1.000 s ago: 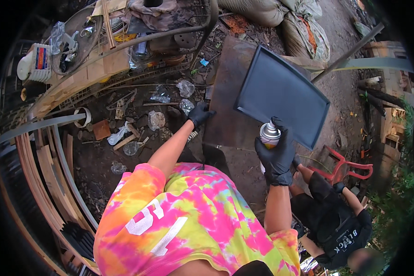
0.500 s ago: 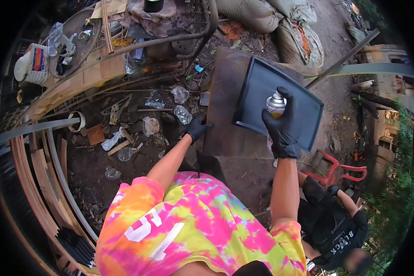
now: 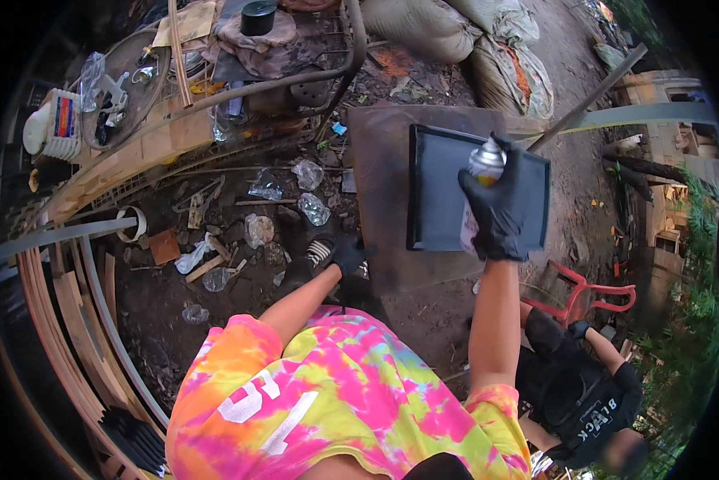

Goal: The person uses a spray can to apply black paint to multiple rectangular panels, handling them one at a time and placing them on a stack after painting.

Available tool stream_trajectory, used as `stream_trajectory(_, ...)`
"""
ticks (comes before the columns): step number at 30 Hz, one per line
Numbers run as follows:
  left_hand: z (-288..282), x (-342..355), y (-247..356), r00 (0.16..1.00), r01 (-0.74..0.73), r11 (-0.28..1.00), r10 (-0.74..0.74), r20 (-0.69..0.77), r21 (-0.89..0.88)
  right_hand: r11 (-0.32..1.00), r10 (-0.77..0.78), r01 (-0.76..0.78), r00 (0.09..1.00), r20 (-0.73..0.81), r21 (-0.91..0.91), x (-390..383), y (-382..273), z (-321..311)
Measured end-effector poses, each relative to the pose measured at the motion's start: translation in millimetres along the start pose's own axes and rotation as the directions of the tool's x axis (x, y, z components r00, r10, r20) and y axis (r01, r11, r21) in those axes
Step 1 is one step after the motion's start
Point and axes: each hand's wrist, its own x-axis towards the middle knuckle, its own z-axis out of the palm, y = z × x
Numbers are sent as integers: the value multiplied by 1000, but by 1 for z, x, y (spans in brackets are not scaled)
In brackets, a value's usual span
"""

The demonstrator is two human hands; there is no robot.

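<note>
A spray can with a silver dome and a yellow band is in my black-gloved right hand, one finger bent over its top. My right hand and the can hide part of the dark, rimmed rectangular tray beneath them. This tray lies on a flat, brownish board. At the board's near left edge is my black-gloved left hand, its fingers closed on that edge. The grip's underside is hidden.
Crumpled clear plastic and wood scraps litter the ground at left. Filled sacks lie beyond the board. A metal bar slants behind it. At right are a red plastic chair and another person in black.
The board and tray have turned counter-clockwise. My left hand has come nearer to me with the board's edge. My right hand, still holding the spray can, has shifted slightly.
</note>
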Motion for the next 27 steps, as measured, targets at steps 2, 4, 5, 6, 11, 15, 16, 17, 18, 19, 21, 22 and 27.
stream_trajectory(2, 23, 2, -20, 992, -121, 993, 121, 46, -9, 994, 82, -84, 996, 40, 71, -26, -2, -8)
stream_trajectory(4, 38, 6, -30, 982, -159, 987, 158, 107, 7, 976, 142, -154, 986, 86, 151, -55, -1, -15)
stream_trajectory(5, 41, 10, -31, 972, -225, 972, 220, 80, 62, 980, 138, -151, 985, 99, 131, -69, 0, -19)
stream_trajectory(6, 41, 12, -30, 960, -278, 951, 271, 68, 133, 983, 135, -147, 984, 112, 112, -81, 0, -23)
stream_trajectory(11, -21, 36, -13, 905, -238, 824, -4, -426, -513, 914, 375, -397, 905, 203, 85, -129, -9, -35)
stream_trajectory(15, -63, 35, 1, 745, -381, 788, -47, -665, -483, 923, 368, -380, 917, 157, 60, -153, -18, -34)
stream_trajectory(16, -69, 31, 2, 716, -386, 772, -95, -691, -505, 919, 374, -389, 911, 175, 57, -158, -19, -34)
stream_trajectory(17, -72, 27, 2, 744, -318, 777, -151, -651, -543, 902, 401, -424, 893, 206, 78, -163, -20, -34)
stream_trajectory(18, -75, 23, 1, 813, -302, 756, -113, -571, -580, 907, 398, -418, 893, 212, 55, -167, -21, -35)
stream_trajectory(19, -76, 20, -2, 867, -260, 741, -103, -488, -618, 907, 402, -418, 894, 198, 48, -171, -21, -35)
stream_trajectory(21, -72, 10, -13, 929, -192, 775, -55, -367, -602, 965, 261, -263, 953, 151, -4, -178, -22, -37)
stream_trajectory(22, -68, 5, -20, 964, -55, 814, -108, -244, -578, 966, 257, -255, 956, 140, -34, -183, -23, -39)
stream_trajectory(27, -39, -10, -50, 993, -60, 969, 33, -116, -240, 942, 336, -334, 932, 133, -40, -204, -22, -46)
